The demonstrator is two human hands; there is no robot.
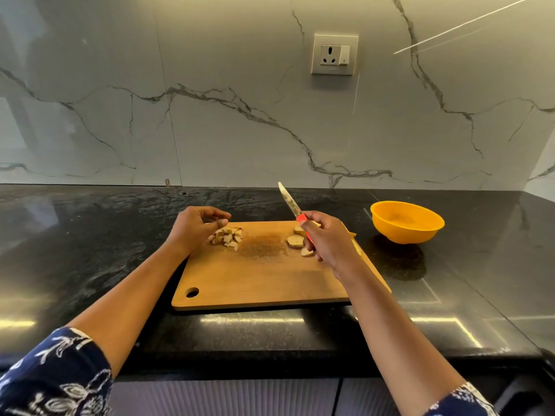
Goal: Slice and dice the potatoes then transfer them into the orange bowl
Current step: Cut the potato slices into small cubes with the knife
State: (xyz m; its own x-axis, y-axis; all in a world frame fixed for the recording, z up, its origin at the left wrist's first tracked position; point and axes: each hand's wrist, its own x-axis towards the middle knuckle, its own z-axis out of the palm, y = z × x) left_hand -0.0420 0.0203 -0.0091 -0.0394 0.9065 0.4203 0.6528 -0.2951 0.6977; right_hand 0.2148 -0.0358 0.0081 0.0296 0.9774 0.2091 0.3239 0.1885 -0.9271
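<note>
A wooden cutting board (264,280) lies on the black counter. A small heap of diced potato (227,235) sits at the board's far left. My left hand (192,228) hovers over that heap with fingers curved, holding nothing I can see. A few potato slices (295,241) lie at the far right of the board. My right hand (326,238) grips the red handle of a knife (289,202), its blade pointing up and away above the slices. The orange bowl (407,222) stands to the right of the board and looks empty.
The black stone counter (90,235) runs wall to wall, its front edge near me. A marble backsplash with a wall socket (334,54) rises behind. The board has a hanging hole (192,292) at its near left corner.
</note>
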